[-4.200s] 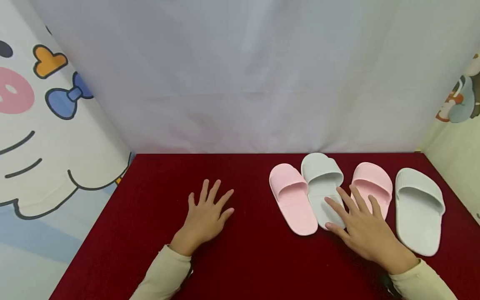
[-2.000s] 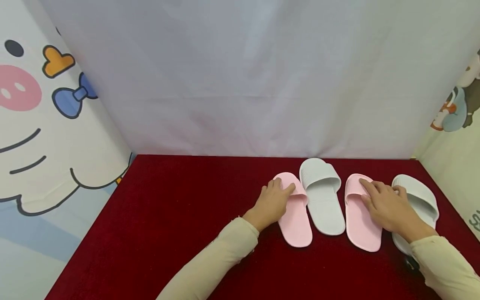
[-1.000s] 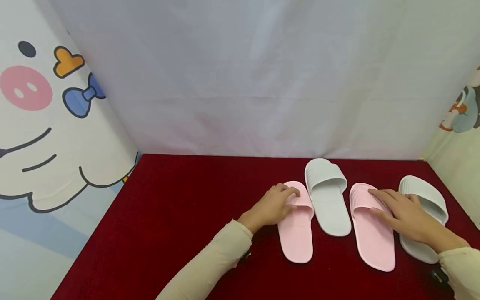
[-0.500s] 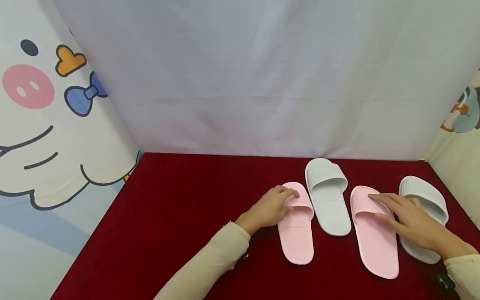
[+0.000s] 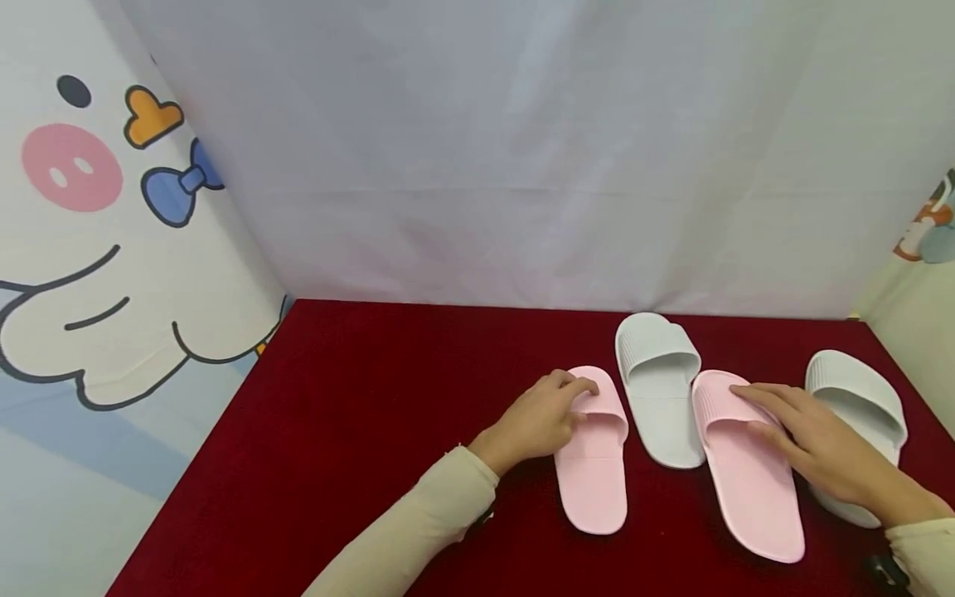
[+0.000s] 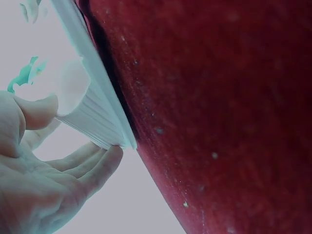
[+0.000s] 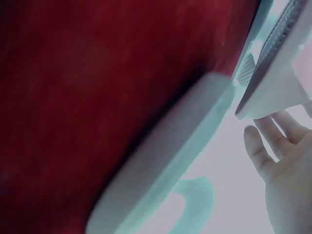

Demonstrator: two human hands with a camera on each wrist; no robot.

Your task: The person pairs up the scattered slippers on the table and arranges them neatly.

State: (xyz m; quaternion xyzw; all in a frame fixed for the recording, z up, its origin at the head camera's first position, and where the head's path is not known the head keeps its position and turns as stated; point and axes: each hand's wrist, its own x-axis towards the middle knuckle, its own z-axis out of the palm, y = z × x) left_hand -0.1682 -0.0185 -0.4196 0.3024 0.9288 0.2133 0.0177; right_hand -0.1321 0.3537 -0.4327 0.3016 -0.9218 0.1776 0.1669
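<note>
My left hand (image 5: pixel 533 420) holds a small pink slipper (image 5: pixel 593 487) by its ribbed strap. In the left wrist view the thumb sits at the strap's opening and the fingers reach to the toe; the sole lies along the red cloth. My right hand (image 5: pixel 830 448) grips the other pink slipper (image 5: pixel 757 497) at the strap's right side. The right wrist view shows that slipper (image 7: pixel 275 80) tilted up off the cloth, with part of its sole tread visible. Between the pink pair lies a white slipper (image 5: pixel 664 419). Another white slipper (image 5: pixel 856 396) is partly hidden behind my right hand.
Dark red cloth (image 5: pixel 358 431) covers the tabletop. A pale curtain (image 5: pixel 477 166) hangs along the back edge. Cartoon-printed sheets stand at the left (image 5: pixel 134 290) and right sides.
Both hands went from spread fingers to holding the pink slippers and drew them toward me. Lately the right pink slipper shifted left, close to the middle white one; the left one barely moved.
</note>
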